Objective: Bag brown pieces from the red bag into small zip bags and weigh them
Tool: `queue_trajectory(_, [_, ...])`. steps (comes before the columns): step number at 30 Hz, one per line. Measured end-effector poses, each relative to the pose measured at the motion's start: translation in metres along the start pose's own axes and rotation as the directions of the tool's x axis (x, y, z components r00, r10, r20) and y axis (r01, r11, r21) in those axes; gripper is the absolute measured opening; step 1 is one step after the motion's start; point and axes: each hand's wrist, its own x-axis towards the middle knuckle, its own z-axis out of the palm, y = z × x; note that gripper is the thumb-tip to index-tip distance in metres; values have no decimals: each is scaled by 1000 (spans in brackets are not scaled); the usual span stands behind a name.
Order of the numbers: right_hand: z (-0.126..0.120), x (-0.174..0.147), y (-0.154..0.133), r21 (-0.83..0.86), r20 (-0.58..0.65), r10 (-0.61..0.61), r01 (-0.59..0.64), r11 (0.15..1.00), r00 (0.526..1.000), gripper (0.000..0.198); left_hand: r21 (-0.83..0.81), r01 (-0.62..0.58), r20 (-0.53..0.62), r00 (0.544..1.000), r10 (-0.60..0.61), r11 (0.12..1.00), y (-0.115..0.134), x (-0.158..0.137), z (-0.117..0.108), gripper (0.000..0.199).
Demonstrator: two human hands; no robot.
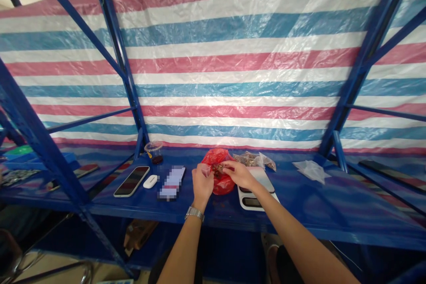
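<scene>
A red plastic bag lies open on the blue shelf, with small brownish pieces heaped inside it. My left hand, with a metal watch at its wrist, is at the bag's left side. Its fingers are closed on what looks like a small clear plastic bag. From the right, my right hand reaches over the opening, its fingertips drawn together at the pieces. Whatever is between those fingertips is too small to make out. Under my right forearm sits a white digital scale, partly covered.
Filled clear bags lie behind the scale, and flat clear bags farther right. To the left are a phone, a white case, a second phone and a clear cup. Blue posts frame the shelf.
</scene>
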Motion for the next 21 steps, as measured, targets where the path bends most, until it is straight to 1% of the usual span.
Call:
queue_trajectory(1, [-2,-2,-2,20,-45,-7,8,1000,999,28,168,-70,7,998,70,983,0,-1,-2,18])
queue_trajectory(2, [-3,-4,-6,42,-86,-10,14,999,996,29,319,-130,25,991,128,939,0,-3,-4,18])
queue_trajectory(3, [-5,-6,-10,63,-118,-16,23,998,993,29,432,-175,54,984,169,885,0,-5,-5,19])
queue_trajectory(5, [-6,-9,-21,72,-155,-47,59,996,987,30,539,-243,127,970,207,806,0,-8,-6,20])
queue_trajectory(6, [-7,-10,-27,49,-158,-75,84,995,985,29,561,-274,167,962,217,781,1,-10,-6,20])
queue_trajectory(8, [-5,-14,-39,-61,-142,-152,145,988,978,29,578,-320,228,947,228,751,0,-12,-6,20])
queue_trajectory(10, [-2,-17,-48,-191,-121,-232,207,960,965,32,580,-344,257,937,235,738,-1,-13,-5,21])
queue_trajectory(12, [3,-19,-53,-268,-96,-312,277,923,945,40,591,-347,261,936,235,728,-4,-12,-3,22])
queue_trajectory(15, [9,-20,-55,-281,-63,-404,372,885,913,48,610,-321,245,946,212,724,-7,-9,-1,24])
queue_trajectory(17, [12,-18,-54,-271,-59,-433,403,874,899,50,609,-295,229,954,192,736,-8,-7,0,22])
queue_trajectory(19, [13,-16,-53,-260,-75,-441,409,874,894,47,596,-279,217,959,184,753,-7,-6,-1,19])
queue_trajectory(21, [12,-13,-51,-251,-119,-421,383,889,899,45,578,-276,199,960,195,768,-5,-6,-3,16])
